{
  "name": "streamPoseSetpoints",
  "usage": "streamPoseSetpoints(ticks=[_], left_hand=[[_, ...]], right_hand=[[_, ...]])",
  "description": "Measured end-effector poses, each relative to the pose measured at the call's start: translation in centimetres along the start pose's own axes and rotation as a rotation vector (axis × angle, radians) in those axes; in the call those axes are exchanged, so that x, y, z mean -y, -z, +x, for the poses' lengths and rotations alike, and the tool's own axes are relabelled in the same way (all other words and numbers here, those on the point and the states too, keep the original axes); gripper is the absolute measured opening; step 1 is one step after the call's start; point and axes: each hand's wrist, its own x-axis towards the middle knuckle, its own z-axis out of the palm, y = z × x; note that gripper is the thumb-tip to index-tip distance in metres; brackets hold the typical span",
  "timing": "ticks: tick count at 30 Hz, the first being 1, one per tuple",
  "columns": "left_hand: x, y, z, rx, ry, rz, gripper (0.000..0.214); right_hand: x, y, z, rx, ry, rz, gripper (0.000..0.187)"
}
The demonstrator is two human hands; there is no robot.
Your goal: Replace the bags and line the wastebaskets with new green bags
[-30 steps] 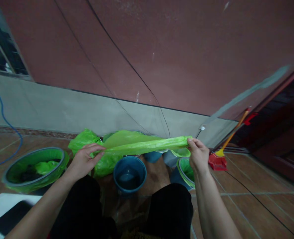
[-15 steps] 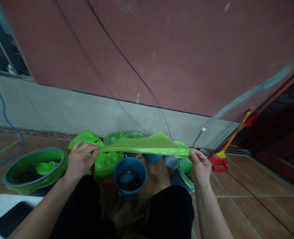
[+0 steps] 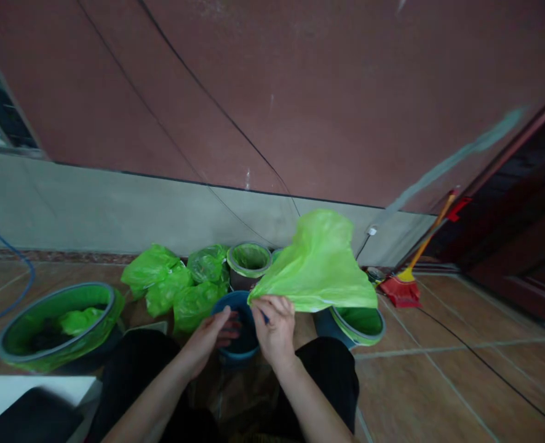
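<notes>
Pinched bag (image 3: 321, 264) by one corner in right hand (image 3: 275, 326), with fingers (image 3: 229, 336) of left hand (image 3: 206, 342) apart, perhaps risking slippage from so slight a grip.

Right plastic bag (image 3: 321, 264): lime green. Near bucket (image 3: 238, 359): blue. Left bin (image 3: 112, 301): grey rim, green liner (image 3: 27, 317). Far wall (image 3: 272, 123): maroon over grey-green (black stripe (image 3: 162, 177) between). Right broom (image 3: 406, 275): red-and-yellow. Floor tiles (image 3: 401, 394): brown, pale-lined grid.

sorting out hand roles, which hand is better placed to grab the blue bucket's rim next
The left hand, I'd say: it looks empty, its fingers loosely open near the blue bucket, while the right hand, though also close, is pinching the green bag.
</notes>
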Motion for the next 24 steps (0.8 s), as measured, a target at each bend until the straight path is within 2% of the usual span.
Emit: streamPoseSetpoints(ticks=[1, 2, 5, 10, 13, 17, 24], left_hand=[[0.2, -1.6, -0.6, 0.079, 0.041, -0.075, 0.060], [0.1, -2.8, -1.1, 0.095, 0.059, -0.134, 0.059], [-1.3, -4.3, -1.6, 0.045, 0.056, -0.263, 0.051], [-3.2, -3.3, -0.5, -0.080, 0.047, -0.324, 0.022], [-3.6, -2.4, 0.0, -0.146, 0.067, -0.315, 0.013], [-4.5, -0.6, 0.3, -0.143, 0.068, -0.304, 0.013], [-6.0, 2.7, -0.1, -0.214, 0.053, -0.311, 0.016]], right_hand=[[0.5, -0.6, -0.1, 0.031, 0.027, -0.050, 0.016], [0.9, -1.1, -0.2, 0.064, 0.046, -0.092, 0.016], [1.8, -2.0, -0.7, 0.147, 0.080, -0.177, 0.013], [2.9, -2.5, -1.2, 0.212, 0.095, -0.217, 0.013], [2.8, -1.9, -1.2, 0.243, 0.079, -0.243, 0.018], [0.3, 0.4, -1.1, 0.208, 0.042, -0.386, 0.033], [-7.5, 5.9, 0.6, 0.037, -0.138, -0.696, 0.036]])
